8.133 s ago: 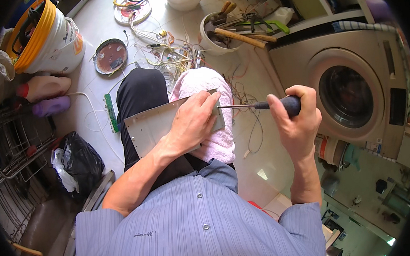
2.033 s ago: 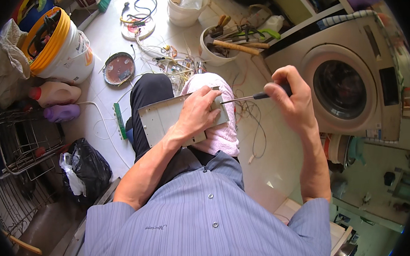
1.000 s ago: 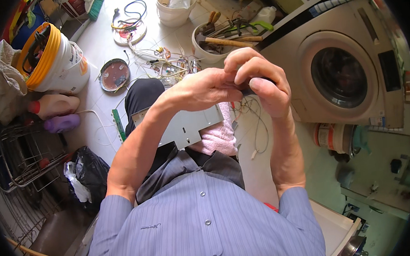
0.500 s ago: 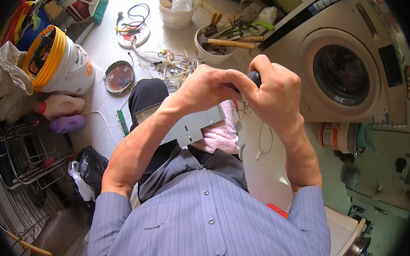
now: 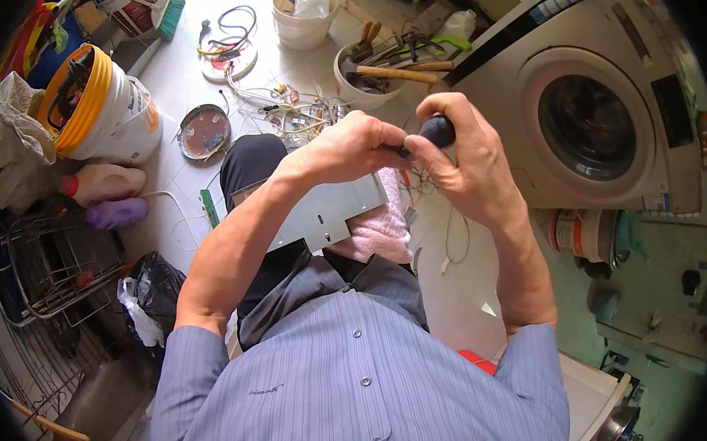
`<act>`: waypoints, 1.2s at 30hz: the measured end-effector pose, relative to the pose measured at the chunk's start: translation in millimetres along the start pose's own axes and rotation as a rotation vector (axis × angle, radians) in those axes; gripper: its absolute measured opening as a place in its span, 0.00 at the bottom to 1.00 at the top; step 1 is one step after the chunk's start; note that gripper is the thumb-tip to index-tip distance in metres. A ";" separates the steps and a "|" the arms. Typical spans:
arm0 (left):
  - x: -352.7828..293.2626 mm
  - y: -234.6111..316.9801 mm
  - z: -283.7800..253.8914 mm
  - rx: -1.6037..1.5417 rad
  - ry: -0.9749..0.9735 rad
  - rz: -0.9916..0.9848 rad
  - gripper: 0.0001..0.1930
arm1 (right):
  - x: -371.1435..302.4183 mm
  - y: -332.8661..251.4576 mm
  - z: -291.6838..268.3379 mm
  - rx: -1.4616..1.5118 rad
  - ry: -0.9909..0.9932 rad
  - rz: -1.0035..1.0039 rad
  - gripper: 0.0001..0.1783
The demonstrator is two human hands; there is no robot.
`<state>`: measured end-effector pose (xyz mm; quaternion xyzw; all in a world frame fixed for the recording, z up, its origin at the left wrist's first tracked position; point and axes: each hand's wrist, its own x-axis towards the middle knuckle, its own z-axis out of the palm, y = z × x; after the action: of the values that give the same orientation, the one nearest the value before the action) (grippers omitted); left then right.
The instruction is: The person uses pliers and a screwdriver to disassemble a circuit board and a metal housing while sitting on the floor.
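My right hand [image 5: 472, 159] has its thumb and fingers curled round the thick black handle of what looks like a screwdriver [image 5: 439, 132]. The rounded handle end shows between them. Beside it, my left hand [image 5: 357, 148] is closed, its fingertips pinched near the front of the handle on something dark. Its fingers mostly hide what they hold and the tool's shaft. Below both hands, a grey sheet-metal panel [image 5: 309, 224] with slots and notched edges lies across my lap. A pink towel [image 5: 375, 234] sits partly under the panel, over my leg.
A washing machine [image 5: 521, 159] stands to the right. Ahead on the floor lie tangled wires [image 5: 301, 113], a round rusty plate [image 5: 205, 133] and a tool bucket [image 5: 365, 97] with a hammer [image 5: 396, 74]. At left are a yellow-rimmed bucket [image 5: 129, 113] and a wire rack [image 5: 54, 274].
My right hand has loosened and shifted its fingers, so more of the black handle shows. My left hand stays nearly in place, and the panel has barely moved.
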<state>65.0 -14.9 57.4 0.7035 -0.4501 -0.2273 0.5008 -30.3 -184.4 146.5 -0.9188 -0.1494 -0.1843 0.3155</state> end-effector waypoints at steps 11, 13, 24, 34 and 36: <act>4.9 -12.0 21.2 0.060 0.103 0.099 0.11 | -8.2 19.1 0.1 -0.054 0.068 0.060 0.09; 5.1 -17.3 19.6 0.085 0.067 0.090 0.10 | -6.6 21.0 -4.2 0.057 0.058 0.056 0.08; 5.9 -13.7 17.1 0.176 0.122 0.158 0.07 | 7.4 9.9 -28.4 -0.222 -0.251 0.143 0.10; 4.7 -4.4 17.8 0.148 0.129 0.096 0.10 | 5.9 7.5 -22.0 -0.093 -0.179 0.173 0.10; 3.9 -6.4 18.1 0.135 0.128 0.094 0.09 | 8.2 3.6 -18.2 -0.025 -0.184 0.222 0.11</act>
<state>55.6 -26.7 44.9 0.7269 -0.4639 -0.1276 0.4901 -26.1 -197.4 161.5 -0.9465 -0.0728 -0.0648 0.3076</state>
